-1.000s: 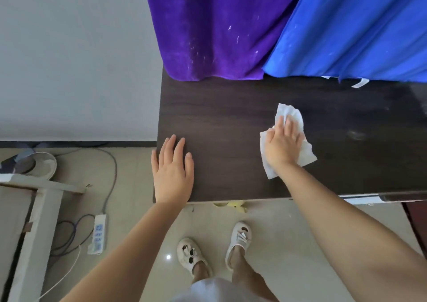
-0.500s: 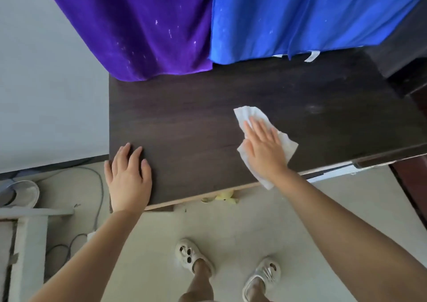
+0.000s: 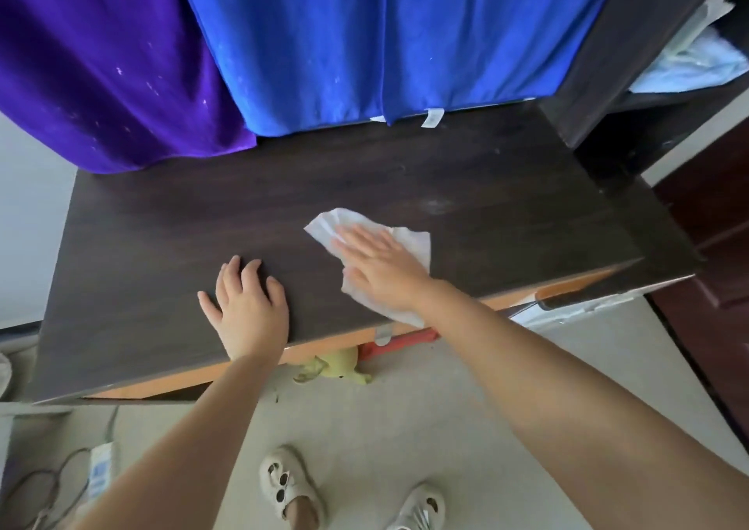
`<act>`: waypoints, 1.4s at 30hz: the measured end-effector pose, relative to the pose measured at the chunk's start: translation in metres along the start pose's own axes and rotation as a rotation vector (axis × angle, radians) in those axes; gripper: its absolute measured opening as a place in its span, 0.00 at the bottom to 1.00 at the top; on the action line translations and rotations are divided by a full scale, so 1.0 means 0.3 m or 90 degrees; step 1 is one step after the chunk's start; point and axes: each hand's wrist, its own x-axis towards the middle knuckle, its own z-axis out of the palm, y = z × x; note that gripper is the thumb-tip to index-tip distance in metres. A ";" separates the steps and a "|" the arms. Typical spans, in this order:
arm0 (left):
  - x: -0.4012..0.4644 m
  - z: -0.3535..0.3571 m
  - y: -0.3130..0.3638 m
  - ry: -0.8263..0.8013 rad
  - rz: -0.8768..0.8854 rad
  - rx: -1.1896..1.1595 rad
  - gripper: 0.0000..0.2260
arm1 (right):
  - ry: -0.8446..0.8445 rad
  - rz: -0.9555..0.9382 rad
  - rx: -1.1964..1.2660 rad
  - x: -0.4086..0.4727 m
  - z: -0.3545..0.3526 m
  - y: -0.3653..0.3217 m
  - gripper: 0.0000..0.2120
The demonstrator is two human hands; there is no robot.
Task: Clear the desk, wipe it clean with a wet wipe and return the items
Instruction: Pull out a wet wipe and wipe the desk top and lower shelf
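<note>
The dark wood desk (image 3: 162, 237) fills the middle of the head view, its top bare. My right hand (image 3: 379, 264) lies flat, fingers spread, pressing a white wet wipe (image 3: 413, 242) onto the desktop near the front edge, right of centre. Part of the wipe hangs over the front edge. My left hand (image 3: 247, 310) rests palm down on the desk's front edge, left of the wipe, holding nothing. A pale smudge (image 3: 435, 205) marks the desktop beyond the wipe.
A purple cloth (image 3: 101, 63) and a blue cloth (image 3: 364, 43) hang over the desk's back edge. A dark shelf unit (image 3: 632, 63) stands at the right. On the floor lie a yellow-green scrap (image 3: 340, 367) and a power strip (image 3: 99, 473) with cables.
The view has swung right and down. My right hand has slid the wipe across the desktop and turned its fingers leftward. My left hand has moved right along the front edge.
</note>
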 end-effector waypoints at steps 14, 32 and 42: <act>0.015 0.030 0.012 -0.002 0.018 0.107 0.21 | 0.071 0.125 0.105 0.104 -0.041 0.092 0.21; -0.001 0.016 0.017 -0.006 0.008 0.132 0.23 | 0.202 0.684 0.055 -0.048 -0.167 0.443 0.25; 0.012 0.028 0.014 -0.016 0.010 0.136 0.21 | 0.020 -0.095 -0.016 0.267 -0.055 0.008 0.24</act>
